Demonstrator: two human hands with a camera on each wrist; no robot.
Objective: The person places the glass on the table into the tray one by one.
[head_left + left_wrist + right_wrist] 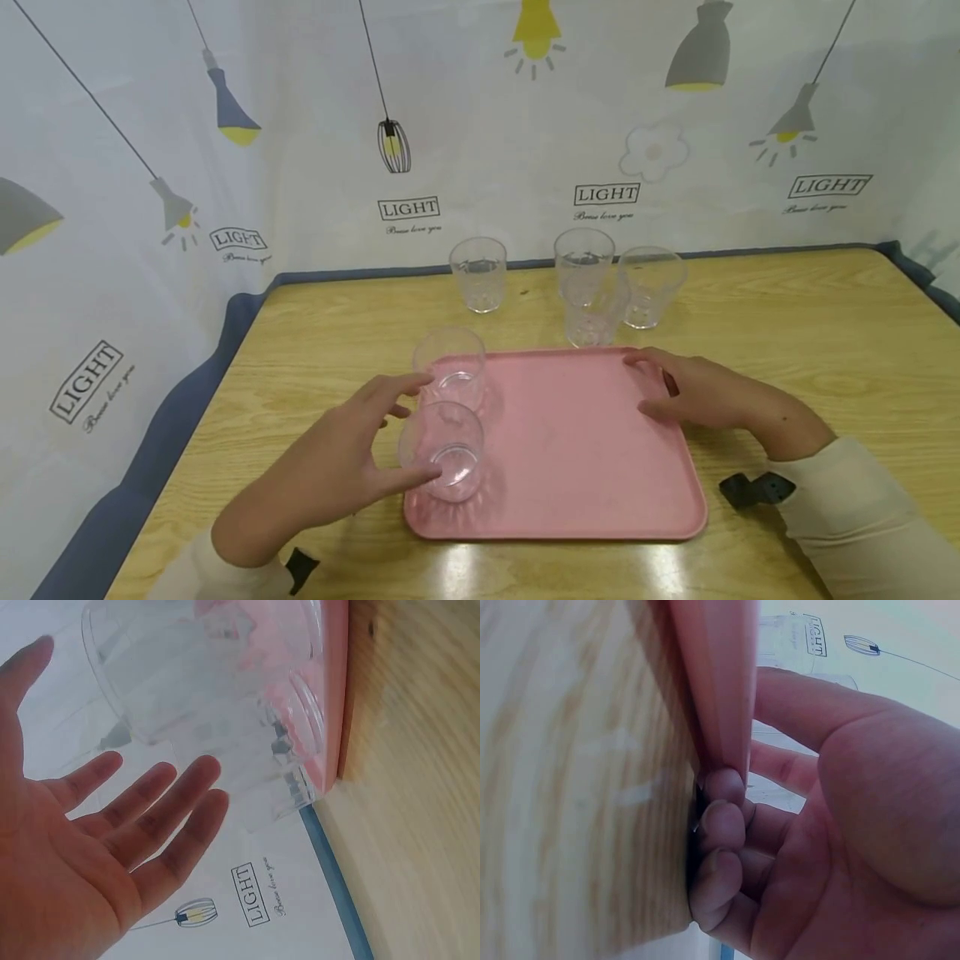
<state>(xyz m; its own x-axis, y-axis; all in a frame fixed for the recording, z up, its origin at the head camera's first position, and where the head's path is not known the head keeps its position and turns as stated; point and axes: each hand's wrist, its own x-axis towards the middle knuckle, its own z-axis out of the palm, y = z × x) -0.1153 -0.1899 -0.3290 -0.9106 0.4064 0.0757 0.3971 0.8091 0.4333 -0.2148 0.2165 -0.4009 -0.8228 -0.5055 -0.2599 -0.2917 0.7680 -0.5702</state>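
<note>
A pink tray (585, 450) lies on the wooden table. Two clear plastic cups stand along its left side, a near cup (463, 433) and a far cup (450, 354). Beside them my left hand (330, 462) is spread, thumb and fingers apart. In the left wrist view that hand (97, 847) shows relaxed fingers and a visible gap from the nearest cup (172, 675). My right hand (708, 396) grips the tray's right edge near the far corner. The right wrist view has its fingertips (721, 825) curled under the tray rim (724, 690), thumb on the upper side.
Behind the tray stand several more clear cups: one cup (480, 279) at centre, and a group with a front cup (592, 321) and a right cup (651, 287). A white curtain (495, 117) printed with lamps hangs past the table's (330, 333) back edge.
</note>
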